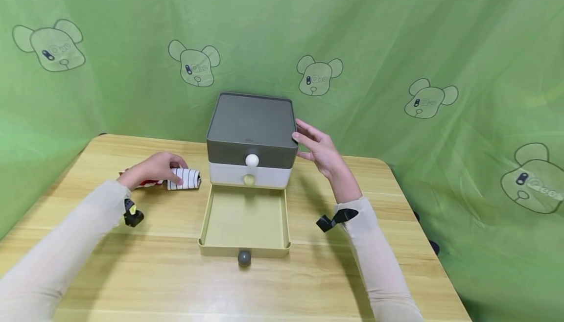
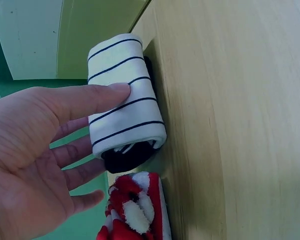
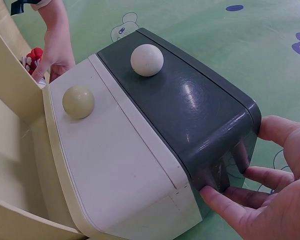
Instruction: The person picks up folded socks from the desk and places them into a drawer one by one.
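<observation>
My left hand (image 1: 159,167) pinches a rolled white cloth with dark stripes (image 2: 121,95), thumb on the near face and fingers behind it. Dark fabric shows inside the end of the roll. Beside it lies a red and white fuzzy cloth item (image 2: 137,210), partly hidden by the hand in the head view. My right hand (image 1: 323,151) rests against the right side of a small drawer unit (image 1: 251,121), thumb near the top edge, fingers extended along the side. The unit's bottom beige drawer (image 1: 244,219) is pulled out, and nothing lies in it.
The grey top drawer with a white knob (image 1: 252,160) and the white middle drawer with a beige knob (image 1: 248,180) are closed. A grey knob (image 1: 244,258) juts from the pulled-out drawer. Behind the wooden table (image 1: 167,273) hangs a green curtain (image 1: 264,28).
</observation>
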Motion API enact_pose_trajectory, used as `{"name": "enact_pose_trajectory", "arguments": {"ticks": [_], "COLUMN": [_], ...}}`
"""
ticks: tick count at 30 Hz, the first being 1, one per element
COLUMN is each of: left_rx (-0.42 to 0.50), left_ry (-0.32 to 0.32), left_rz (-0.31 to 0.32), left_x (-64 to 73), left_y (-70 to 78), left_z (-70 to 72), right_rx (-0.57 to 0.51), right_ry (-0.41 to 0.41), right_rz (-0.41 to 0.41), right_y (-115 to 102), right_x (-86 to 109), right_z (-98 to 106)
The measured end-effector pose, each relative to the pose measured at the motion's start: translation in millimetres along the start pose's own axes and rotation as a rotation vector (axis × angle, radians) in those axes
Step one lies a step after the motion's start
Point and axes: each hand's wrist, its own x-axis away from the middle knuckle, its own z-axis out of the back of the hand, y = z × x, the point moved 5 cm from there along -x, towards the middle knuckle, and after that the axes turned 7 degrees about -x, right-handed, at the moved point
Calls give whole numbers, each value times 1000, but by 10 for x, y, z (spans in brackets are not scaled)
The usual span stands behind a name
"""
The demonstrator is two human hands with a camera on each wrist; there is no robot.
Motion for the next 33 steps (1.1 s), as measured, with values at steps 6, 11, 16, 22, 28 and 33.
{"name": "enact_pose_trajectory", "arguments": {"ticks": [6, 11, 16, 22, 28, 33], "left_rx": [-4, 15, 53, 78, 171, 235], "left_ry": [31, 29, 5, -5, -12, -10], "left_rz": [-19, -10, -18, -25, -20, -14], "left_x": [-2, 3, 11, 41, 139, 248], "left_y": [43, 55, 86, 89, 120, 171], "left_z": [-3, 2, 17, 76, 189, 299], "right_rx": [-9, -1, 0, -5, -11, -11], "right_ry": [2, 1, -2, -2, -3, -2], "right_rz": [-1, -1, 3, 1, 0, -1], "right_y": [1, 2, -1, 0, -9, -12], "right_x": [4, -2, -3, -1, 4, 1], "right_z": [4, 7, 5, 0, -7, -2]}}
